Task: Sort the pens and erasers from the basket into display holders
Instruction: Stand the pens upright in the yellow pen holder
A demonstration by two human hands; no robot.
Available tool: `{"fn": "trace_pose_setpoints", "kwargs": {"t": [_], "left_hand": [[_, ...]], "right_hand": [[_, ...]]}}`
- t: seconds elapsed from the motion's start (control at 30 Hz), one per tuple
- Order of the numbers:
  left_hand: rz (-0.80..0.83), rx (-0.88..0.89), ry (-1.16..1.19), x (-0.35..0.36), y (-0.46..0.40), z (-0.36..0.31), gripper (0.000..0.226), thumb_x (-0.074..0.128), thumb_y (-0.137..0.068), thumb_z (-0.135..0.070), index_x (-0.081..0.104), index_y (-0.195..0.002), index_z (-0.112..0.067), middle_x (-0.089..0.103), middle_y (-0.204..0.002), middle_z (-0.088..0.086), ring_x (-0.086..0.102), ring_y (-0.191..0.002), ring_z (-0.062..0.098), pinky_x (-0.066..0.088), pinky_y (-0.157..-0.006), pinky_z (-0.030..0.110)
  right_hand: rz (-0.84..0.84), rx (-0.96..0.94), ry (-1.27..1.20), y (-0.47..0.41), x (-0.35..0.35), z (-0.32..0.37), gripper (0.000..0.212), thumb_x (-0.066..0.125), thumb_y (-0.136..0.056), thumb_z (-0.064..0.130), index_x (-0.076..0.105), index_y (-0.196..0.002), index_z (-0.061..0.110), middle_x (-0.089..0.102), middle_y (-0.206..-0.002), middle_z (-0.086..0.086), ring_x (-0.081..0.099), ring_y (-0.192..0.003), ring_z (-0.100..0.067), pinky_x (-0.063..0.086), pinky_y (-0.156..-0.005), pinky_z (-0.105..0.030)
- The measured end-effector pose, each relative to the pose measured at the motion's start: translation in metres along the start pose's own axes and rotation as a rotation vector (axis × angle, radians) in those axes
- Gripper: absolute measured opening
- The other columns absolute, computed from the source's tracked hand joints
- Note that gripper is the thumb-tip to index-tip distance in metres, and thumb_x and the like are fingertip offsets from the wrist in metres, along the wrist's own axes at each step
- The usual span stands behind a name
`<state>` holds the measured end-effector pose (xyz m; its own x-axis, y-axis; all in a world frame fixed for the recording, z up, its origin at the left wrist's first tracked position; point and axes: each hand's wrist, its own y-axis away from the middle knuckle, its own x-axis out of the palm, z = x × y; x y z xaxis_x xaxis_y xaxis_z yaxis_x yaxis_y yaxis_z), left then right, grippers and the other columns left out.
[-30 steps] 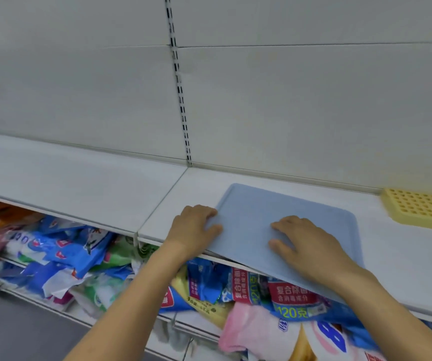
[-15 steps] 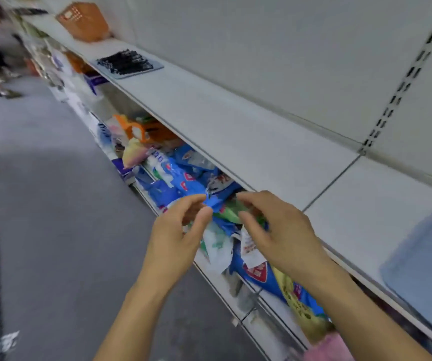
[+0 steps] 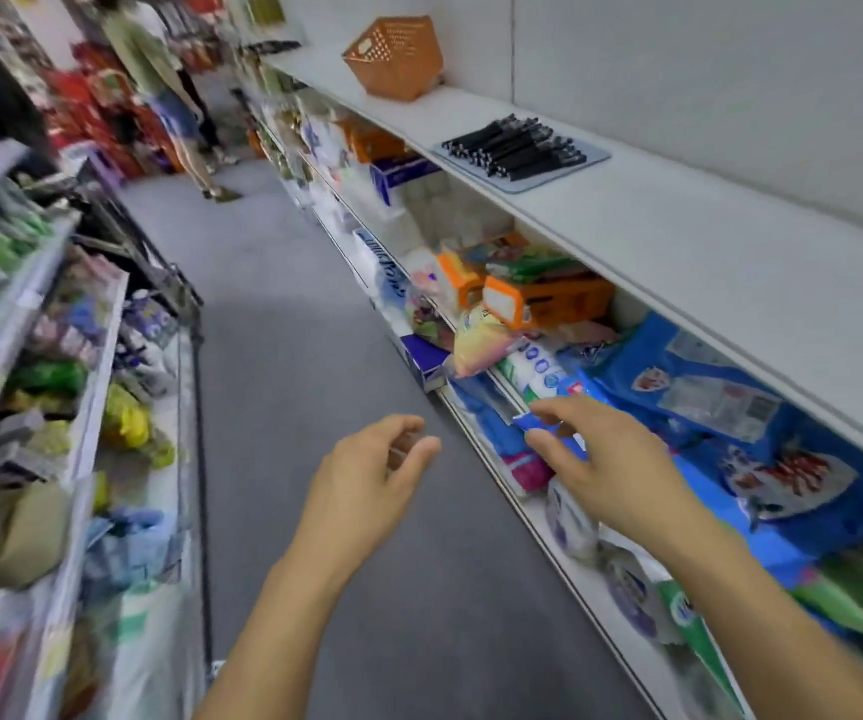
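An orange basket (image 3: 395, 57) stands tilted on the white top shelf (image 3: 678, 220) far ahead. Nearer on that shelf, a pile of black pens (image 3: 515, 145) lies on a pale blue mat (image 3: 582, 166). My left hand (image 3: 367, 485) hangs over the aisle floor with loosely curled fingers and holds nothing. My right hand (image 3: 595, 459) is beside it, in front of the lower shelf's blue packets, fingers relaxed and empty. Both hands are well short of the pens and the basket.
Packed goods fill the lower shelf (image 3: 704, 407) on the right and a rack (image 3: 55, 407) on the left. The grey aisle floor (image 3: 289, 330) runs between them. A person (image 3: 159, 70) stands far down the aisle.
Both hands have left the blue mat on the shelf and now hang free. My view has swung left along the aisle, bringing the pens and the orange basket into sight.
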<state>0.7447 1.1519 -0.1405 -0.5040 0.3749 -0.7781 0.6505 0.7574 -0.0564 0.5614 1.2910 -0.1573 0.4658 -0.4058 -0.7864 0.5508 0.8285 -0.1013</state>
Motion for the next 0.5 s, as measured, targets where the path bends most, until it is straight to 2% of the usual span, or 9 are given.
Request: {"fn": "trace_pose_setpoints", "kwargs": {"t": [0.07, 0.17, 0.2, 0.3, 0.4, 0.5], "left_hand": [[-0.010, 0.022, 0.037, -0.015, -0.039, 0.014, 0.023, 0.061, -0.091, -0.041, 0.067, -0.110, -0.031, 0.069, -0.092, -0.018, 0.064, -0.083, -0.002, 0.051, -0.080, 0.022], [0.016, 0.062, 0.117, -0.028, -0.104, 0.028, 0.017, 0.062, -0.091, -0.038, 0.067, -0.106, -0.033, 0.069, -0.087, -0.019, 0.062, -0.081, -0.006, 0.046, -0.072, 0.009], [0.028, 0.080, 0.138, -0.031, -0.127, 0.031, 0.015, 0.062, -0.091, -0.038, 0.066, -0.105, -0.034, 0.068, -0.086, -0.019, 0.062, -0.081, -0.006, 0.046, -0.071, 0.007], [0.042, 0.145, 0.200, -0.042, -0.203, 0.032, 0.011, 0.063, -0.091, -0.036, 0.065, -0.101, -0.037, 0.069, -0.084, -0.020, 0.062, -0.081, -0.006, 0.045, -0.069, 0.006], [0.053, 0.221, 0.261, -0.048, -0.281, 0.028, 0.009, 0.062, -0.094, -0.033, 0.063, -0.102, -0.037, 0.071, -0.083, -0.021, 0.063, -0.081, -0.008, 0.044, -0.068, 0.003], [0.066, 0.257, 0.270, -0.050, -0.364, 0.019, 0.010, 0.060, -0.094, -0.036, 0.061, -0.100, -0.044, 0.070, -0.090, -0.018, 0.063, -0.085, -0.005, 0.043, -0.069, 0.004]], "right_hand": [[-0.005, -0.023, 0.001, -0.039, 0.009, 0.014, 0.032, 0.054, -0.094, 0.043, 0.060, -0.123, 0.033, 0.061, -0.117, 0.018, 0.057, -0.107, -0.007, 0.046, -0.086, -0.032], [-0.050, -0.064, -0.032, -0.098, 0.013, 0.026, 0.018, 0.056, -0.093, 0.036, 0.063, -0.109, 0.033, 0.060, -0.104, 0.019, 0.056, -0.094, -0.001, 0.045, -0.078, -0.022], [-0.064, -0.067, -0.035, -0.118, 0.013, 0.029, 0.016, 0.056, -0.093, 0.034, 0.064, -0.106, 0.033, 0.061, -0.102, 0.018, 0.057, -0.093, -0.003, 0.047, -0.077, -0.023], [-0.116, -0.056, -0.047, -0.181, 0.007, 0.031, 0.018, 0.057, -0.092, 0.035, 0.064, -0.108, 0.033, 0.062, -0.104, 0.015, 0.058, -0.095, -0.008, 0.050, -0.082, -0.038], [-0.192, -0.033, 0.003, -0.246, -0.002, 0.027, 0.027, 0.056, -0.091, 0.041, 0.062, -0.116, 0.034, 0.059, -0.110, 0.019, 0.057, -0.104, -0.006, 0.048, -0.087, -0.034], [-0.256, 0.028, 0.108, -0.311, -0.014, 0.018, 0.027, 0.053, -0.092, 0.046, 0.059, -0.118, 0.039, 0.058, -0.113, 0.022, 0.056, -0.105, -0.004, 0.045, -0.078, -0.030]]}}
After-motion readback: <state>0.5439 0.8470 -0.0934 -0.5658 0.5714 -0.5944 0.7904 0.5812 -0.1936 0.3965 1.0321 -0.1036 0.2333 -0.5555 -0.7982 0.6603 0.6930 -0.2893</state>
